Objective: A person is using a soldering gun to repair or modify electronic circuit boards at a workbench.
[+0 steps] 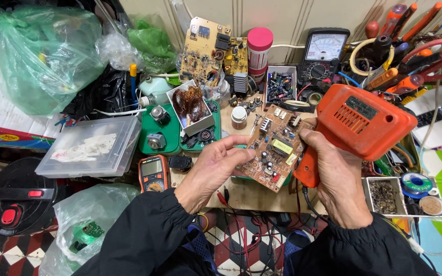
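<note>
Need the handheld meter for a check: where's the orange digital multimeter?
In the head view, the orange digital multimeter lies left of the left hand, just below the green tray and beside the clear plastic box.

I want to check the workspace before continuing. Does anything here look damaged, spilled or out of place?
Nothing looks damaged or spilled. The left hand holds a brown circuit board and the right hand an orange soldering gun. The bench is crowded; red leads hang over its front edge.
</note>
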